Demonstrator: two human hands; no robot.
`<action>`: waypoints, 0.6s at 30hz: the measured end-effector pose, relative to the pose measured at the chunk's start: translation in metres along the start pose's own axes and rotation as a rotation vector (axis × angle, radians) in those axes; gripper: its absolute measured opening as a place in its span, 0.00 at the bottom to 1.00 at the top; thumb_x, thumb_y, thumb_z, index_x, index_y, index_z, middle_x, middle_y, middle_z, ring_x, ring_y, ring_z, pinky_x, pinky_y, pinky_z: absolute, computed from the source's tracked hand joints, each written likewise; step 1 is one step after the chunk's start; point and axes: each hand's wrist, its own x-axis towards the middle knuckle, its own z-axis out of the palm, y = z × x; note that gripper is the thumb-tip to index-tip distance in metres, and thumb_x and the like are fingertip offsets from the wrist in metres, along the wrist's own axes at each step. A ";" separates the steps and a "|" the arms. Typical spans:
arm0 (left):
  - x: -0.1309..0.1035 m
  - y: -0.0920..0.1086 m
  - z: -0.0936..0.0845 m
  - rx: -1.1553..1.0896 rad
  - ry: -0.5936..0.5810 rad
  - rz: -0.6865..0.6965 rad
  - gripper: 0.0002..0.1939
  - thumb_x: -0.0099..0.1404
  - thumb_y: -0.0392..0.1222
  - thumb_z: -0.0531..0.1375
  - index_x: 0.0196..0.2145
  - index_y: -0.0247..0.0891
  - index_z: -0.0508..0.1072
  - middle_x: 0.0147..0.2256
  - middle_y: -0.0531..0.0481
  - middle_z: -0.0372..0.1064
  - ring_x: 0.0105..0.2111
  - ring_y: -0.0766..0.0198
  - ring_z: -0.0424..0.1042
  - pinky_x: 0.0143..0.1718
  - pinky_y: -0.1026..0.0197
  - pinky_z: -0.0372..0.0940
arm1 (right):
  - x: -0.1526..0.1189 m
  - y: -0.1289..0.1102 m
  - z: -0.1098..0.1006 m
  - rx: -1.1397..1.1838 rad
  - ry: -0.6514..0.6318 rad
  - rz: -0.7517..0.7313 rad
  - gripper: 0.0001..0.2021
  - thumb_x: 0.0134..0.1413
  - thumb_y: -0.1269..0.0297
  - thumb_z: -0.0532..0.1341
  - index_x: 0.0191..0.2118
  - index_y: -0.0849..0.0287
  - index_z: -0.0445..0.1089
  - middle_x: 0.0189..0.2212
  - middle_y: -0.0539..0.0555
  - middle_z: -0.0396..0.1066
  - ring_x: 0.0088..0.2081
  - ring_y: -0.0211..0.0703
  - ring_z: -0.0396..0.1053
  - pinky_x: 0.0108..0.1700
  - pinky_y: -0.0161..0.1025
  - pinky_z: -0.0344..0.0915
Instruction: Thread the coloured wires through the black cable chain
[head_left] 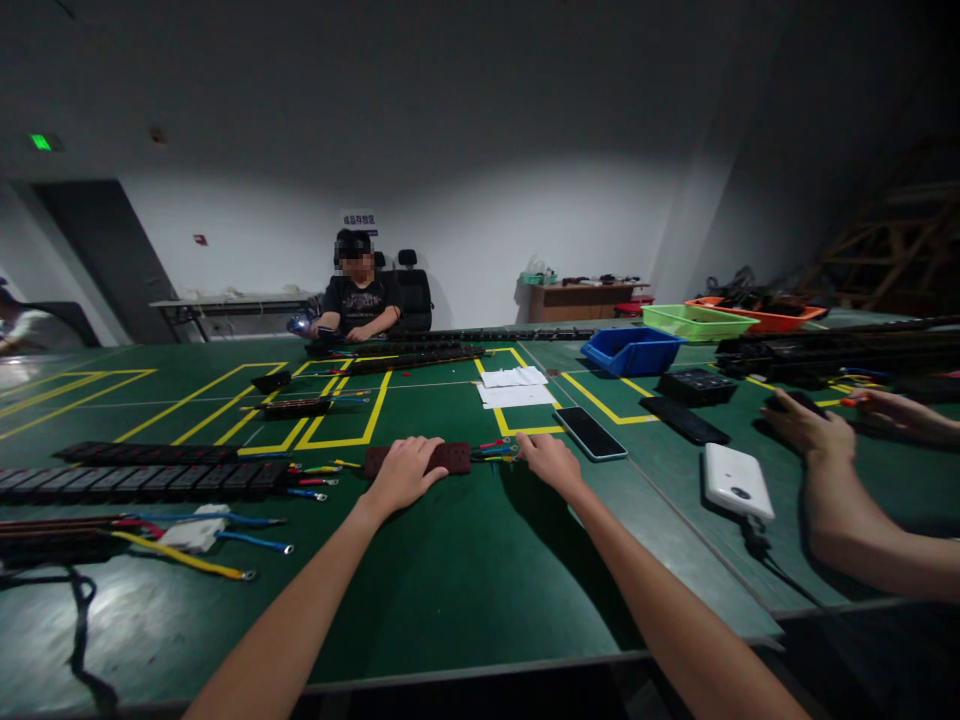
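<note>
Dark-red socket strip [459,458] lies crosswise on the green table [420,600] at your 12 o'clock, colored leads with ring terminals [495,450] running out of its 3 o'clock end. Your left hand [409,470] is draped over the strip, fingers close together, thumb apart toward 3; can't tell if it's gripping or just resting. Your right hand [550,462] sits at the lead ends, fingers partly curled, tips right by the terminals; can't tell if anything's pinched. Step in hand looks like steadying the body while tending the leads. Next move, my read: left stays planted, right needs a clean fingertip hold on one lead at a time, no tugging at the strip's end. Leads are bunched, so crossing colors is the likely slip. Smartphone [592,433] is just past your right hand at 2, paper sheets [516,387] at 1, long black socket strip [187,483] at 10; mind your elbows.
</note>
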 end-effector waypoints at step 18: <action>0.000 -0.002 0.003 0.005 0.013 0.010 0.25 0.71 0.56 0.54 0.60 0.41 0.65 0.53 0.42 0.71 0.51 0.51 0.69 0.54 0.50 0.60 | 0.012 0.011 0.013 0.264 0.112 -0.179 0.23 0.64 0.51 0.50 0.36 0.60 0.78 0.22 0.52 0.71 0.27 0.42 0.67 0.30 0.34 0.53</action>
